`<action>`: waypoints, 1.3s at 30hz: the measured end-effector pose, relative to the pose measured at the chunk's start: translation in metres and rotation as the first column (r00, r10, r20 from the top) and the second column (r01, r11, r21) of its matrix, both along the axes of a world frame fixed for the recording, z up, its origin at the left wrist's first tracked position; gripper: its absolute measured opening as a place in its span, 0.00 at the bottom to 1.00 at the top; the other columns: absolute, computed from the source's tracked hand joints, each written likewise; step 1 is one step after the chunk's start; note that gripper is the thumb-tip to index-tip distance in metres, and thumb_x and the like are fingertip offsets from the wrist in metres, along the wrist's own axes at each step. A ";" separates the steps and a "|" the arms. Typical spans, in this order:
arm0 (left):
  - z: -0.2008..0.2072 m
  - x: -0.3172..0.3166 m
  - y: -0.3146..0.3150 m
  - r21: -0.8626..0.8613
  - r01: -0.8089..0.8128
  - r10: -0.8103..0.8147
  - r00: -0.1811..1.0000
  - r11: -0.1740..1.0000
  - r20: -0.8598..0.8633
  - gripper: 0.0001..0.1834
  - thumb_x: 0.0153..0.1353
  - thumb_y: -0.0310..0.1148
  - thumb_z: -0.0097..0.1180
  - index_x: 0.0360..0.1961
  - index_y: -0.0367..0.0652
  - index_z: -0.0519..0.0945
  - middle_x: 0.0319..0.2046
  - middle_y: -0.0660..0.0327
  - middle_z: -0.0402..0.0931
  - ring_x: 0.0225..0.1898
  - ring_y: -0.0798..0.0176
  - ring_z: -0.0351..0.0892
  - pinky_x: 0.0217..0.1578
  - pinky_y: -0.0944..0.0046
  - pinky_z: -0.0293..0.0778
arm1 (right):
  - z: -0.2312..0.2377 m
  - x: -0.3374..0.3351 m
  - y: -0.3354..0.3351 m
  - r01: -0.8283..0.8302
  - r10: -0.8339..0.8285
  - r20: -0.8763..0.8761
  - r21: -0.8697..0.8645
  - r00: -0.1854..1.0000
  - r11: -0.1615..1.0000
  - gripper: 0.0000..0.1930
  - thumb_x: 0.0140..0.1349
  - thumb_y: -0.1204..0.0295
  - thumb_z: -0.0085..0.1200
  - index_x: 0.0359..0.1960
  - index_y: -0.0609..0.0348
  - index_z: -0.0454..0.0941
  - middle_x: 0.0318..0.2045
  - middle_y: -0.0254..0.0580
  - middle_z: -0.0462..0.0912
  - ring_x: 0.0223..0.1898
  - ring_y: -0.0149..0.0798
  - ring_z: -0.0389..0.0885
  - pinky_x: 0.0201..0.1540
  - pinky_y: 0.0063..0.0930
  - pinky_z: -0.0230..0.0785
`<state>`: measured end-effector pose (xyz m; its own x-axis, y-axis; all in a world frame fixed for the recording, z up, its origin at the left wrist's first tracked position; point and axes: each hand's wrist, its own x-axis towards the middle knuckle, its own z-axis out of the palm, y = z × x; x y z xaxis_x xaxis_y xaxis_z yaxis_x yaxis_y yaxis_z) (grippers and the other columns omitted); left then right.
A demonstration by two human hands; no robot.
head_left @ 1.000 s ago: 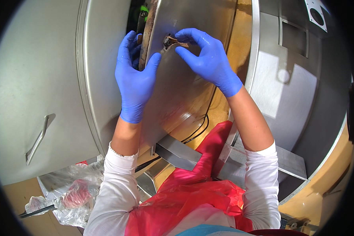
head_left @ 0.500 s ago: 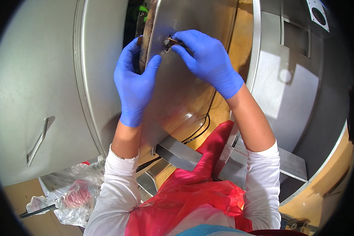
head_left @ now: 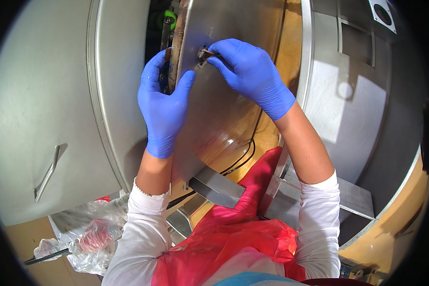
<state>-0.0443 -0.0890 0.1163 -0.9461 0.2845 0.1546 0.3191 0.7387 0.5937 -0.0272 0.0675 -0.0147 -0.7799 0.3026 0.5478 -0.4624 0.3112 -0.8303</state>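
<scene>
A grey metal panel (head_left: 214, 112), like a door seen along its worn brown edge, stands in front of me. My left hand (head_left: 163, 114), in a blue glove, is wrapped round that edge, its thumb on the near face and its fingers behind. In the panel's face sits a small dark latch-like fitting (head_left: 202, 56), with bare spots around it. My right hand (head_left: 257, 78), gloved in blue too, pinches a thin brownish piece at this fitting between thumb and forefinger. The fingertips partly hide the piece, so its exact kind is unclear. Behind the edge is a dark metal bar (head_left: 166, 33).
To the left is a large grey metal door (head_left: 43, 105) with a bar handle (head_left: 46, 172). Clear plastic wrapping (head_left: 93, 238) lies at lower left. A steel cabinet (head_left: 319, 114) stands at right. Black cables (head_left: 245, 159) run beneath the panel, near a projecting metal bracket (head_left: 219, 188).
My left hand has slid slightly lower along the panel's edge. The right hand has shifted only a little, still pinching at the fitting.
</scene>
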 end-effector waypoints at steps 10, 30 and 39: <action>0.000 0.003 0.004 -0.090 0.023 -0.037 0.987 0.996 -0.156 0.39 0.54 0.26 0.74 0.68 0.38 0.71 0.58 0.55 0.74 0.54 0.60 0.77 0.51 0.62 0.76 | -0.009 -0.006 0.004 -0.083 0.086 -0.053 0.053 0.995 0.995 0.06 0.67 0.70 0.60 0.36 0.58 0.77 0.28 0.48 0.77 0.32 0.55 0.78 0.34 0.43 0.72; 0.001 0.017 -0.025 -0.746 0.072 -0.422 0.859 0.662 -0.291 0.30 0.56 0.22 0.66 0.62 0.43 0.77 0.49 0.47 0.74 0.50 0.45 0.73 0.52 0.52 0.73 | 0.012 -0.055 -0.032 -0.284 0.308 0.183 -0.149 0.934 0.947 0.10 0.69 0.66 0.53 0.35 0.59 0.82 0.35 0.54 0.84 0.39 0.62 0.81 0.44 0.50 0.76; -0.002 0.009 -0.030 -0.776 0.082 -0.348 0.919 0.626 -0.184 0.28 0.60 0.25 0.63 0.62 0.33 0.74 0.52 0.45 0.75 0.52 0.41 0.75 0.52 0.49 0.75 | 0.016 -0.079 -0.050 -0.361 0.372 0.340 -0.097 0.864 0.927 0.10 0.69 0.66 0.49 0.41 0.53 0.82 0.42 0.47 0.86 0.45 0.58 0.83 0.49 0.47 0.77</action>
<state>-0.0349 -0.1188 0.1141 -0.7867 0.6155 0.0469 0.5826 0.7654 -0.2734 -0.1061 0.0176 0.0008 -0.9755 -0.0307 0.2177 -0.2198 0.1489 -0.9641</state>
